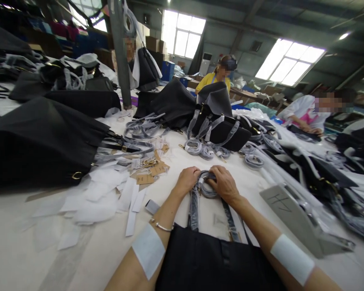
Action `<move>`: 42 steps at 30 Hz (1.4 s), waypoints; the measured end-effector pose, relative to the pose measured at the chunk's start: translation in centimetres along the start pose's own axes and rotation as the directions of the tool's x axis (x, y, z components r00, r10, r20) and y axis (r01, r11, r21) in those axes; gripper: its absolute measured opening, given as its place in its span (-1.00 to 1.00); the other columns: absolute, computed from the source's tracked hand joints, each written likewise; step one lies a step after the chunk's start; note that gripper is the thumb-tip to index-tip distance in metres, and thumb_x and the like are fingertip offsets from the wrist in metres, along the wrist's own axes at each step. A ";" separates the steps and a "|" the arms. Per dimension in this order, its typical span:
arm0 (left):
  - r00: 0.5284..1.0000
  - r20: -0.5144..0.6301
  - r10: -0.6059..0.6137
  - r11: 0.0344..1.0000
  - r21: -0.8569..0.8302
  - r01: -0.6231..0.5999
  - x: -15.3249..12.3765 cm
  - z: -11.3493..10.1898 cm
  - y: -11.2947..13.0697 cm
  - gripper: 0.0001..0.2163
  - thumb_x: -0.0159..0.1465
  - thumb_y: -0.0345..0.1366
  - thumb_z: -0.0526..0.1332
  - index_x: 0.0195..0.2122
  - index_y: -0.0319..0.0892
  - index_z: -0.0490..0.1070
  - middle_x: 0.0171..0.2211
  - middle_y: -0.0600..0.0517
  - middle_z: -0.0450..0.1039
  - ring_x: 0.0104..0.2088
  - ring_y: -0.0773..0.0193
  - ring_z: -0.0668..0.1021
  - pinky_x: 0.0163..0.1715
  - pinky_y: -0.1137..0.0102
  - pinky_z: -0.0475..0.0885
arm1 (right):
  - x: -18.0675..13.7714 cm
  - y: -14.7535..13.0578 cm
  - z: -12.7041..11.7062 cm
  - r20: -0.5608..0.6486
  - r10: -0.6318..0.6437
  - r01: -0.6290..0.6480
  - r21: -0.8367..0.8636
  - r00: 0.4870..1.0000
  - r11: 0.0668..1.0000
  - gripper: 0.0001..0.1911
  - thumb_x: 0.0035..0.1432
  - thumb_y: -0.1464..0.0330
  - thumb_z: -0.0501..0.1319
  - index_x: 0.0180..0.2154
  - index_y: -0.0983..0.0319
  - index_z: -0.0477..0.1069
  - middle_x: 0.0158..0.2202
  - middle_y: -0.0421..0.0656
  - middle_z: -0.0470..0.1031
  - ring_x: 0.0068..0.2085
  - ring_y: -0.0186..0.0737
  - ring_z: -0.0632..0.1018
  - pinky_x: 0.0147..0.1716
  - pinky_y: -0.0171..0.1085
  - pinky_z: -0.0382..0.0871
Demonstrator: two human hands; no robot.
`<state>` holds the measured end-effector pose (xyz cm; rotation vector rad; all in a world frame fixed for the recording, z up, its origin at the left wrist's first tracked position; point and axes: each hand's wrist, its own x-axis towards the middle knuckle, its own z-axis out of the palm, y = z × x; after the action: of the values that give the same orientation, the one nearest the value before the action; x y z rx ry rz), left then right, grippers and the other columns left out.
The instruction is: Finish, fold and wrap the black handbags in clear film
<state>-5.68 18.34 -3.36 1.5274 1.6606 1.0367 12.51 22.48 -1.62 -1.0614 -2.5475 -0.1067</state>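
Observation:
A black handbag (200,258) lies on the table close in front of me, its plastic-wrapped handles (194,210) stretching away from me. Beyond the bag's top edge is a coiled strap (210,193), also in clear plastic. My right hand (226,184) has its fingers curled round the coil's right side. At the coil's left side, by the top of a handle, my left hand (188,180) is closed; its fingertips are partly hidden, and it appears to grip the strap.
Left are white paper sheets (94,194), brown tags (145,178) and a large black bag (42,141). Ahead lie more coiled straps (193,146) and bags. A grey metal box (294,214) stands at right. Two co-workers, one in yellow (208,82) and one in white (300,107), are beyond.

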 end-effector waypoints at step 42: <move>0.980 -0.034 -0.196 0.972 -0.141 0.190 0.1 -1.6 -0.9 -0.90 0.14 -0.35 0.23 -0.33 -0.24 0.48 -0.35 -0.02 0.57 -0.33 0.27 0.55 -0.34 0.46 0.38 | 0.6 -5.3 -6.8 0.224 0.284 -0.360 0.508 0.932 0.782 -0.87 0.02 0.30 0.27 -0.34 0.19 0.45 -0.40 -0.22 0.55 -0.38 -0.26 0.51 -0.35 -0.31 0.33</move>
<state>-7.53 18.27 -3.35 1.2346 1.6954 1.0659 10.57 17.70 5.25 -1.2649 -2.2345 0.7641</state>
